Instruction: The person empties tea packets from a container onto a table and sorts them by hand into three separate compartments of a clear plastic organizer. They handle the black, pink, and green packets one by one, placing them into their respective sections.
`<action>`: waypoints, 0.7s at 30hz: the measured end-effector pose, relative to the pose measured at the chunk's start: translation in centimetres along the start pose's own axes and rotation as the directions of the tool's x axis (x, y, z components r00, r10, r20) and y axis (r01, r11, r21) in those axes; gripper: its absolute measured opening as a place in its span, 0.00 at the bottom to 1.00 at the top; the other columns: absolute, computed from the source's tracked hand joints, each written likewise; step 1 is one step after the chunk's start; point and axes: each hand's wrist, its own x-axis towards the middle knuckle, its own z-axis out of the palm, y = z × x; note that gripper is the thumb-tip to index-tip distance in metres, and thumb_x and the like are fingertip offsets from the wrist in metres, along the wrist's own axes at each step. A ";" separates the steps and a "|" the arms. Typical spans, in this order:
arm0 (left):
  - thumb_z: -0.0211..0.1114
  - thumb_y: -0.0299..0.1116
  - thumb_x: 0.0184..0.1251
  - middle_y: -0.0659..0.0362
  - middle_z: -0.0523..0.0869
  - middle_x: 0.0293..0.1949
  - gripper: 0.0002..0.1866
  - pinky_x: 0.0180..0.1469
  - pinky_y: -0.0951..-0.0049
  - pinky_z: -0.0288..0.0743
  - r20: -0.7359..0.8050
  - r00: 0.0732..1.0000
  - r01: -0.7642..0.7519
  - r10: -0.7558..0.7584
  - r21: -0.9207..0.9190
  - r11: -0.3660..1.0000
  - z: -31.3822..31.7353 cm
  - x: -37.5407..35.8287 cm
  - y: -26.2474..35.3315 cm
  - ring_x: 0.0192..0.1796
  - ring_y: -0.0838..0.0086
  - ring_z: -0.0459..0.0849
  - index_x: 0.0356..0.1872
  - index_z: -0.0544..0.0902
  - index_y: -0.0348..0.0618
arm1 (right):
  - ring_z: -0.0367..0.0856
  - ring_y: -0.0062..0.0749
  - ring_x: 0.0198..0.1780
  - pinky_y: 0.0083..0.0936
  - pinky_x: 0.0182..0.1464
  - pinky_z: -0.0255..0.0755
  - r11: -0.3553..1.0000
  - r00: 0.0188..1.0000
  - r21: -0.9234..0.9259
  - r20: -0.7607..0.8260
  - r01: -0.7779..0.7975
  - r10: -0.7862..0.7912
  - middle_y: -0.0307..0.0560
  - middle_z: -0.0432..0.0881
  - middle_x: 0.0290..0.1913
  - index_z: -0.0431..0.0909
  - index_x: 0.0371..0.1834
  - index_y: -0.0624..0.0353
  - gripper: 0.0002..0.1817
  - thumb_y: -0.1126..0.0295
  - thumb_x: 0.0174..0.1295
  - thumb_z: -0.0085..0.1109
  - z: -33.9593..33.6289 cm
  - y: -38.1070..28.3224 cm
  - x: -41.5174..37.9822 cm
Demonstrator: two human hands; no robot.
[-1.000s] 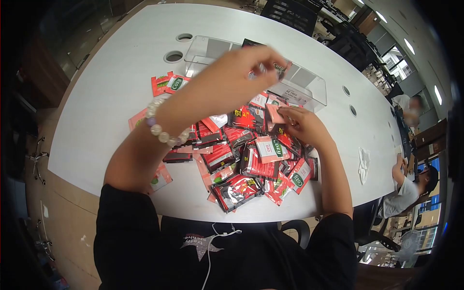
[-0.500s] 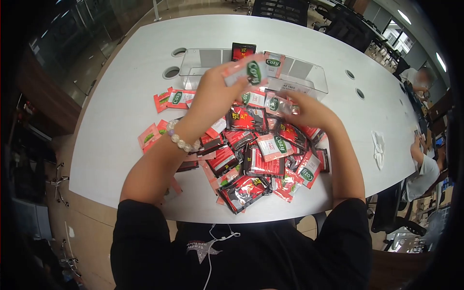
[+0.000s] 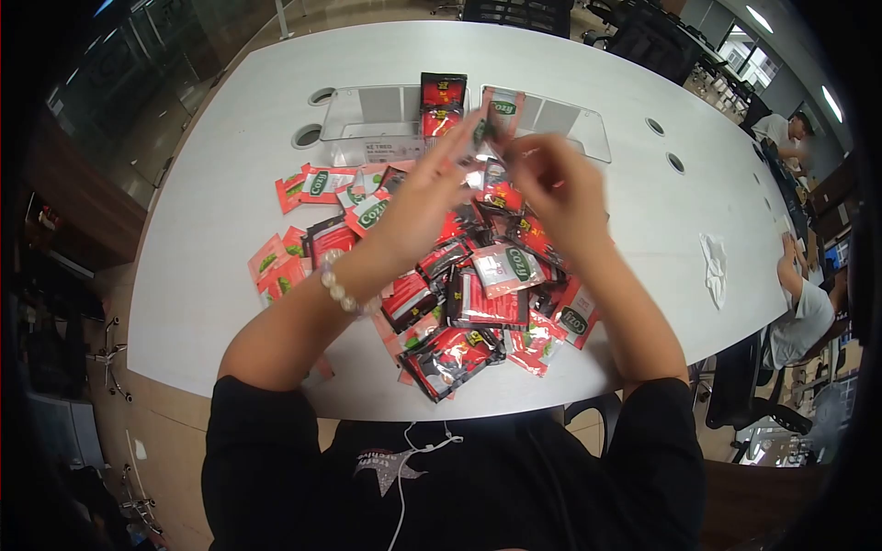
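My left hand (image 3: pixel 427 202), blurred and wearing a bead bracelet, holds a pink-and-white Cozy sachet (image 3: pixel 484 129) above the pile. Beside it on the right, my right hand (image 3: pixel 560 188) has its fingers curled close to that sachet; what they hold, if anything, is blurred. Below both hands lies a heap of red-and-black packets (image 3: pixel 452 356) mixed with Cozy sachets (image 3: pixel 508 268). Behind the hands stand two clear plastic trays. Black-and-red packets (image 3: pixel 443 90) rise at the right end of the left tray (image 3: pixel 354 150), and a Cozy sachet (image 3: pixel 503 107) stands upright at the right tray (image 3: pixel 597 142).
A white tissue (image 3: pixel 714 269) lies on the white table (image 3: pixel 652 211) at the right. Round cable holes (image 3: pixel 306 136) pierce the tabletop. Other people (image 3: pixel 799 303) sit beyond the right edge, near black chairs (image 3: pixel 740 390).
My left hand has turned and lowered slightly with its sachet. My right hand has risen from the pile toward it. The view has shifted a little.
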 end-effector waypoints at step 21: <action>0.54 0.22 0.65 0.52 0.82 0.46 0.17 0.43 0.69 0.84 -0.108 0.991 0.069 -0.081 -0.105 0.992 -4.5 3.1 0.6 0.41 0.70 0.86 0.55 0.72 0.33 | 0.82 0.46 0.39 0.34 0.41 0.76 0.927 0.737 -0.299 0.675 0.228 0.036 0.53 0.82 0.40 0.77 0.51 0.52 0.18 0.75 0.56 0.53 -3.0 -3.1 -2.8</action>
